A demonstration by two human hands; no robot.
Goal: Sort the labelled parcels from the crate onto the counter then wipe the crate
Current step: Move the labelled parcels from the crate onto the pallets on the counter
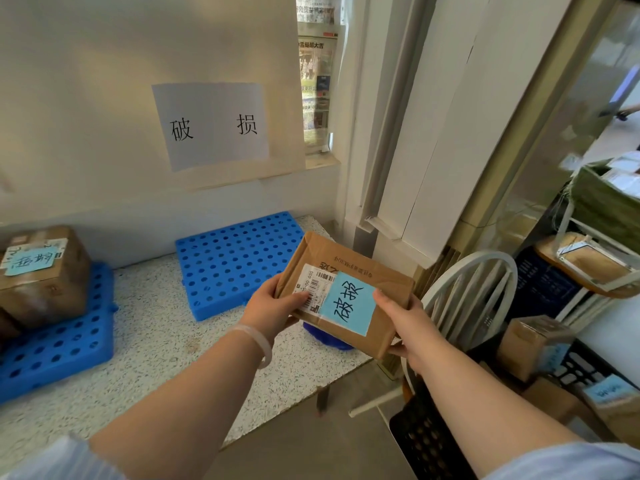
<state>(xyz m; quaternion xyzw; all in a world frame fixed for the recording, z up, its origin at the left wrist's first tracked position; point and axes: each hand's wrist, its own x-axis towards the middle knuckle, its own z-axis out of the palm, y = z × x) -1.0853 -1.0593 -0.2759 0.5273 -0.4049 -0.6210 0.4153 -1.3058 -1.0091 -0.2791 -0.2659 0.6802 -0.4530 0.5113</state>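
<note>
L hand (273, 306) & R hand (405, 327) pinch the cardboard parcel (349, 265), thumbs on top. Blue note (348, 303) matches wall sign (211, 126), so best lay it flat on blue mat (228, 258) at 10 o'clock.

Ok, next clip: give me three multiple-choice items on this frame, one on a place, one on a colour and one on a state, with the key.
1. The taped brown box at the left sits:
A. on the left blue pallet
B. on the bare counter
C. on the white chair

2. The handwritten note on the held parcel is:
A. yellow
B. light blue
C. pink

3. The held parcel is gripped by:
A. one hand, on its left edge
B. one hand, on its right edge
C. both hands

Key:
1 A, the box rests on the pallet's perforated top.
2 B, the note is light blue with dark writing.
3 C, the left hand and the right hand each hold an edge.
</note>
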